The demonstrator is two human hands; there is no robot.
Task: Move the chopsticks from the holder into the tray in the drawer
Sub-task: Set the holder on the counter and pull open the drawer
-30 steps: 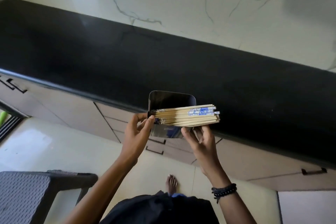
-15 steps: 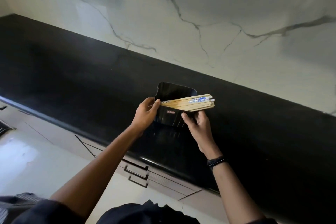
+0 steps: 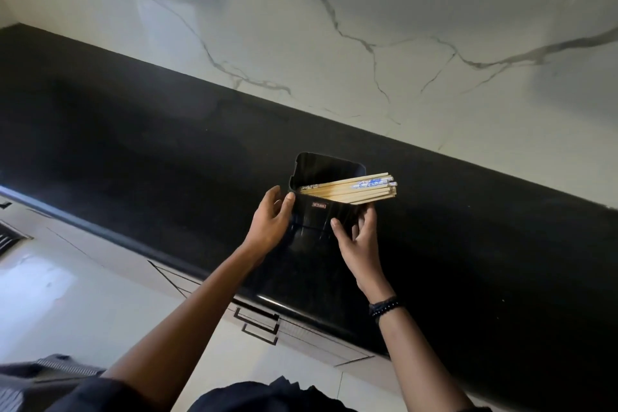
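A black plastic holder (image 3: 316, 214) stands on the black countertop (image 3: 133, 150), near its middle. A bundle of several pale wooden chopsticks (image 3: 361, 190), one with blue print, lies slanted in the holder, with its ends sticking out over the right rim. My left hand (image 3: 271, 222) grips the holder's left side, thumb on the front corner. At the front right, just under the chopstick ends, my right hand (image 3: 359, 241) holds the holder with its thumb on the front face. No tray is in view.
A white marble wall (image 3: 334, 27) rises behind the counter. Below the counter's front edge are shut beige drawers with dark handles (image 3: 257, 323). Pale floor tiles lie at lower left.
Both hands have carried the holder with the chopsticks from over the drawer fronts and floor onto the countertop, further from me. The chopsticks have stayed in the holder.
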